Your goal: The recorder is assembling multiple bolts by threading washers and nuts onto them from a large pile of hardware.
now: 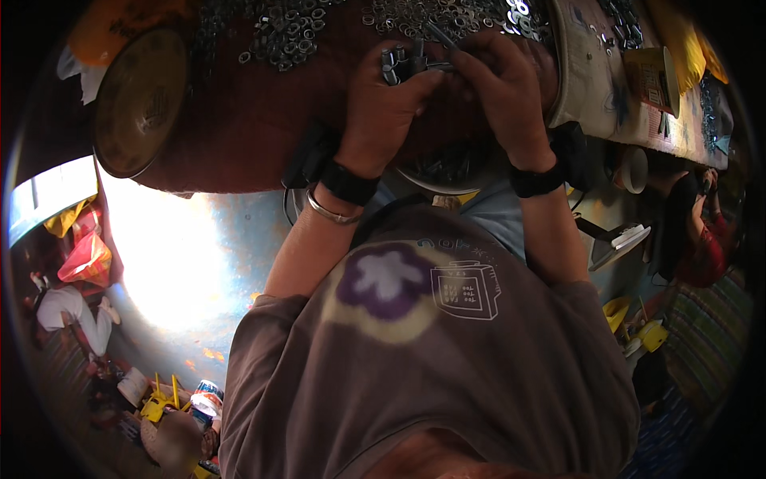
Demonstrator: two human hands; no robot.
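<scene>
My left hand (pixel 381 108) is closed around several short metal bolts (pixel 418 56), whose round ends stick up between the fingers and thumb. My right hand (pixel 504 92) is beside it, its thumb and fingers pinching a slim metal bolt (pixel 440 35) that slants above the left hand's bunch. Both hands are over the near part of a dark red covered table (pixel 263 120). Beyond them lie a heap of metal nuts (pixel 291 36), small rings (pixel 383 14) and shiny flat washers (pixel 520 17). Some fingertips of both hands are hidden.
A large round dish (pixel 144 104) leans at the table's left. To the right, a pale covered surface (pixel 586 72) bears a paper cup (pixel 650 76) and more metal parts. A bowl (pixel 447 182) is below my hands. Other people sit at far left (pixel 76 311) and far right (pixel 706 247).
</scene>
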